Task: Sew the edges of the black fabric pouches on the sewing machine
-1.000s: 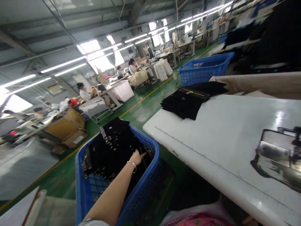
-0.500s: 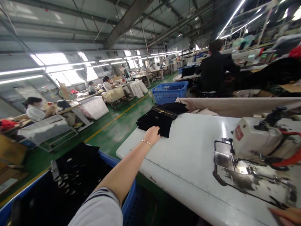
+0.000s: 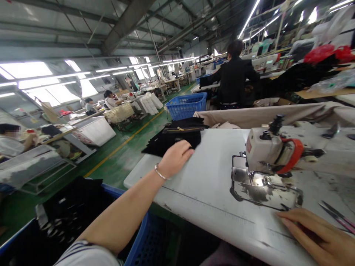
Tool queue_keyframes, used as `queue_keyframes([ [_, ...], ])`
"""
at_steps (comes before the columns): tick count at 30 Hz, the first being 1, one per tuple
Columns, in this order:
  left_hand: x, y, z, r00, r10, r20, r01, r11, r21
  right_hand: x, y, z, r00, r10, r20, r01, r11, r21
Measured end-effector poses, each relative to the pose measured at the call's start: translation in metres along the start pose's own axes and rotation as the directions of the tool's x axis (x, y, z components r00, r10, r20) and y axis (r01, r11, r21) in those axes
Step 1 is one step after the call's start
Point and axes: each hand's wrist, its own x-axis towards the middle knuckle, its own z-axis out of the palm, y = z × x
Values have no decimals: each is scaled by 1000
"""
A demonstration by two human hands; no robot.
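My left hand (image 3: 176, 158) reaches across the white sewing table (image 3: 210, 184) and rests on the near edge of a stack of black fabric pieces (image 3: 172, 139) at the table's far left corner; a bracelet circles the wrist. Whether its fingers pinch the cloth is not visible. My right hand (image 3: 313, 234) lies flat and open on the table's near edge at the right, holding nothing. Scissors (image 3: 337, 216) lie just beyond its fingers. A sewing machine head (image 3: 270, 151) with a metal plate (image 3: 263, 184) stands between the hands.
A blue basket (image 3: 133, 236) with black garments stands on the floor at my left. Another blue basket (image 3: 185, 105) sits beyond the table. A person in black (image 3: 235, 79) sits with their back to me. Other workers sit at tables across the green aisle.
My left hand left the blue basket, swung up to the table and landed on the black stack. The view turned right; the machine and my right hand came into view.
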Motion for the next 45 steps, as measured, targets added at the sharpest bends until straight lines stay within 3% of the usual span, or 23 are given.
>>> queue_keyframes([
  [2, -24, 33, 25, 947, 278, 161, -256, 956, -144, 3, -19, 2, 989, -54, 139, 55, 998, -6],
  [3, -36, 45, 41, 934, 306, 184, -284, 949, -133, 5, -30, 5, 978, -79, 192, 82, 997, -4],
  [7, -63, 63, 96, 963, 165, 215, -166, 986, -11, 10, -67, 25, 970, -128, 206, 159, 977, -144],
  [10, -49, 65, 113, 973, 111, 201, -111, 994, -12, 10, -72, 31, 962, -141, 234, 185, 967, -178],
  [15, -7, 80, 120, 968, 148, 203, -141, 989, -51, 10, -63, 24, 955, -101, 279, 120, 991, -51],
  [19, -10, 93, 110, 953, 185, 241, -165, 981, -102, 16, -64, 18, 971, 30, 236, -36, 999, 21],
  [22, -33, 100, 83, 953, 174, 249, -130, 975, -183, 19, -76, 11, 963, 71, 261, -86, 995, 47],
  [24, -49, 104, 61, 964, 135, 229, -48, 935, -352, 22, -91, 4, 969, 40, 243, -65, 993, 94],
  [28, -73, 114, 31, 983, -9, 182, 128, 748, -652, 28, -124, -18, 994, -62, 87, 50, 989, 137],
  [32, -88, 121, 17, 966, -99, 237, 255, 485, -837, 33, -143, -35, 985, -154, 74, 141, 977, 160],
  [34, -92, 125, 13, 960, -119, 255, 281, 401, -872, 34, -147, -39, 984, -164, 64, 151, 974, 168],
  [45, -99, 135, 8, 959, -210, 189, 267, 464, -844, 29, -157, -49, 998, -53, 41, 44, 980, 193],
])
